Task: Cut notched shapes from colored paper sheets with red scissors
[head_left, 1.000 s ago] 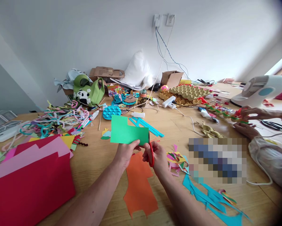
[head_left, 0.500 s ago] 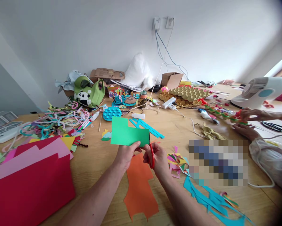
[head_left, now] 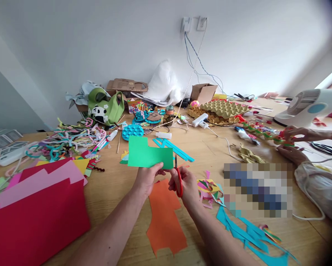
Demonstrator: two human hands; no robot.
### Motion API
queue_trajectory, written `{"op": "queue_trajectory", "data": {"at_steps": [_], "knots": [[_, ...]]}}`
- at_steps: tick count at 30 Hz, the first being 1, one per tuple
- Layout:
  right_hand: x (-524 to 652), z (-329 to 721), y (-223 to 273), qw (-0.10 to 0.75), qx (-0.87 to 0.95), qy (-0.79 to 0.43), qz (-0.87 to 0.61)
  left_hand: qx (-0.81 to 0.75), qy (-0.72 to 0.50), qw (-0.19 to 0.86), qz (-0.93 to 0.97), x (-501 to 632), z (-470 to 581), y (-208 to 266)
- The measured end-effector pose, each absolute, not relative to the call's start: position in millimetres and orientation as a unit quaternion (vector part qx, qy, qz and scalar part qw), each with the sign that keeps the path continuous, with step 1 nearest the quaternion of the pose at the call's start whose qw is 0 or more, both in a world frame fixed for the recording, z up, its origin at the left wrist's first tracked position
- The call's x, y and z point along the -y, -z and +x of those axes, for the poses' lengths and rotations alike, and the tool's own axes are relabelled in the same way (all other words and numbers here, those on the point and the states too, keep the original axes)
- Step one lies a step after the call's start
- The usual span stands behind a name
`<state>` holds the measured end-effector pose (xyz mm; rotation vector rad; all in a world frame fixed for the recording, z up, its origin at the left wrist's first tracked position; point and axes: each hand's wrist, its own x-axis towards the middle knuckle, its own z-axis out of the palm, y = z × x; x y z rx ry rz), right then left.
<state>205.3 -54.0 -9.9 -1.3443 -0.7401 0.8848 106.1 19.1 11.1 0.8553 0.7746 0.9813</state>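
My left hand (head_left: 149, 177) pinches the lower edge of a green sheet of paper (head_left: 146, 155), which has a notch cut from its upper right. Red-handled scissors (head_left: 179, 181) are in my right hand (head_left: 186, 184), their dark blades pointing up just beside the sheet's right edge. The blades look nearly closed and a narrow gap parts them from the paper. Below both hands an orange sheet of paper (head_left: 167, 218) with cut, uneven edges lies on the wooden table (head_left: 116, 218).
Red paper sheets (head_left: 44, 221) lie at left, pipe cleaners (head_left: 71, 144) behind them. Blue paper scraps (head_left: 251, 236) lie at right front. Egg trays (head_left: 221, 111), a green bag (head_left: 106, 109) and a fan (head_left: 307, 107) stand farther back. Another person's hands (head_left: 299, 136) work at right.
The green sheet has shifted slightly left, away from the scissors. The blades, earlier against its right edge, now stand apart from it. My right hand has hardly moved.
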Motion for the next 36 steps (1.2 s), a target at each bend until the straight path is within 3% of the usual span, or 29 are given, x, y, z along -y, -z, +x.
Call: {"op": "queue_trajectory", "data": {"at_steps": [22,36], "knots": [[53.6,197.4,14.7,0.561,0.392,-0.444,-0.578,-0.303,-0.471,0.762,0.325,-31.8,99.0,-15.0],[54.4,195.7,14.1,0.574,0.377,-0.442,-0.577,-0.306,-0.459,0.772,0.316,-26.5,102.8,-13.1]]}}
